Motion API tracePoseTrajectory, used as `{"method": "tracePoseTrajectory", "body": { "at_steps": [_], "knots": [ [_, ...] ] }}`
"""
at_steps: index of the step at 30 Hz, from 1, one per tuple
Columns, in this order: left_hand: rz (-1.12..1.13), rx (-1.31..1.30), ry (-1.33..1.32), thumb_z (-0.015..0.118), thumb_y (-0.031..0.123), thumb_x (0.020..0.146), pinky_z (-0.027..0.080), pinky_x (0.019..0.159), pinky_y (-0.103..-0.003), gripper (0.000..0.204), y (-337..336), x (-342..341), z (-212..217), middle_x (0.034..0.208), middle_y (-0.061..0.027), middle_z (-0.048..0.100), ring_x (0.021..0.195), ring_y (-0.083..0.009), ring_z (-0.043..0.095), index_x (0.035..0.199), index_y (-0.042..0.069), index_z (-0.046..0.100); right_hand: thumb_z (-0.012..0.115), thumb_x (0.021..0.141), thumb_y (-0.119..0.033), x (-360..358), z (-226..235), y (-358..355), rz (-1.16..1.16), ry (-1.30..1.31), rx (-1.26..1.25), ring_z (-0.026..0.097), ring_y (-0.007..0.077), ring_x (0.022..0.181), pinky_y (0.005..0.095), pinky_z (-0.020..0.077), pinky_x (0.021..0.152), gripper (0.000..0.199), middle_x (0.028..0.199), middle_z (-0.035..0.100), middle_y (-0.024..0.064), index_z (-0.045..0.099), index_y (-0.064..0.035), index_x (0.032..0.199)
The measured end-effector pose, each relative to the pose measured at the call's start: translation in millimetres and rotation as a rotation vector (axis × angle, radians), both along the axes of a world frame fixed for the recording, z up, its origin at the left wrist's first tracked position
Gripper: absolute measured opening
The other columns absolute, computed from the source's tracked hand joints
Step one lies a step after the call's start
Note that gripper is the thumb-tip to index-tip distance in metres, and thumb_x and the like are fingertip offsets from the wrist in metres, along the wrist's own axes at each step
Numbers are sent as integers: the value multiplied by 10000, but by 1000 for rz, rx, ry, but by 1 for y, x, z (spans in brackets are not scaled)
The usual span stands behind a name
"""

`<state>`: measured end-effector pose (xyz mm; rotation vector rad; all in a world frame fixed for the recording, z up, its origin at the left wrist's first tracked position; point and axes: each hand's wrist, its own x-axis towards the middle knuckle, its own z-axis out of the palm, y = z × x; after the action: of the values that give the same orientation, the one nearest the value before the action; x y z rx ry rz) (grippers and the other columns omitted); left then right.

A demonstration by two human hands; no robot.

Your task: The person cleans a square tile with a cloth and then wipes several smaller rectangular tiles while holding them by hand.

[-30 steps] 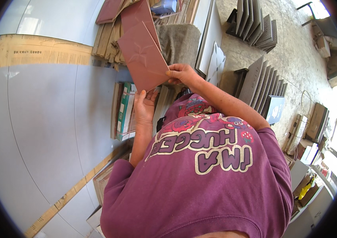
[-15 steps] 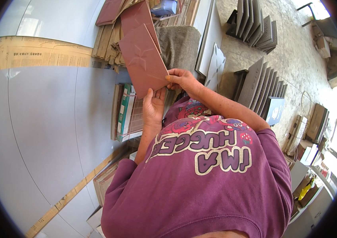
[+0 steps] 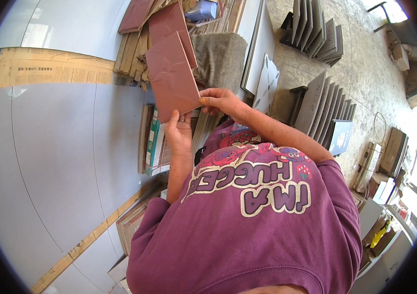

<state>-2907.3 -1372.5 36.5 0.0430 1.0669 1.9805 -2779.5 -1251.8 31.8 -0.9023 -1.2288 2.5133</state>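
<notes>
Both my hands hold a reddish-brown tile (image 3: 171, 81) with a faint raised star pattern, tilted up in front of me. My left hand (image 3: 179, 131) grips its near edge, thumb on the patterned face and fingers underneath. At the right corner, my right hand (image 3: 220, 101) pinches the edge between thumb and fingers. Just beyond lies a second tile (image 3: 165, 22) of the same colour, partly covered by the held one. Right of the tiles, a grey-brown cloth (image 3: 220, 56) is draped over something hidden.
Large pale grey panels (image 3: 54, 142) stretch along the left. Cardboard pieces (image 3: 142, 51) and a blue object (image 3: 201, 10) lie at the far end. Bundled boxes (image 3: 155, 142) stand left of my arm. Racks of upright tiles (image 3: 318, 105) are on the floor at right.
The held tile has shifted slightly left and turned a little more upright. Both hands moved left with it, keeping their hold.
</notes>
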Motion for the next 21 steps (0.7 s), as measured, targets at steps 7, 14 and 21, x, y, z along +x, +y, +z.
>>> {"method": "tracePoseTrajectory", "body": {
  "at_steps": [7, 14, 21],
  "knots": [
    [22, 40, 65, 567, 30, 820, 424, 933, -384, 346, -21, -40, -3, 1129, -86, 545, 1043, -211, 522, 1157, 17, 487, 561, 860, -343, 13, -1, 6, 66, -29, 7, 552, 99, 795, 248, 445, 706, 350, 961, 624, 27, 567, -81, 1092],
    [44, 141, 56, 555, 17, 827, 429, 937, -399, 376, -18, -76, 11, 1187, -124, 510, 1080, -243, 501, 1187, 5, 450, 553, 863, -322, 22, -8, 7, 87, -50, 38, 562, 112, 814, 250, 447, 709, 354, 963, 625, 42, 566, -65, 1105],
    [38, 242, 53, 507, 9, 862, 434, 941, -400, 272, 20, -140, 18, 1146, -154, 536, 1065, -247, 519, 1128, -25, 462, 550, 868, -303, 25, -6, 8, 80, -75, 54, 558, 96, 788, 227, 448, 694, 346, 941, 626, 31, 567, -54, 1107]
  ]
}}
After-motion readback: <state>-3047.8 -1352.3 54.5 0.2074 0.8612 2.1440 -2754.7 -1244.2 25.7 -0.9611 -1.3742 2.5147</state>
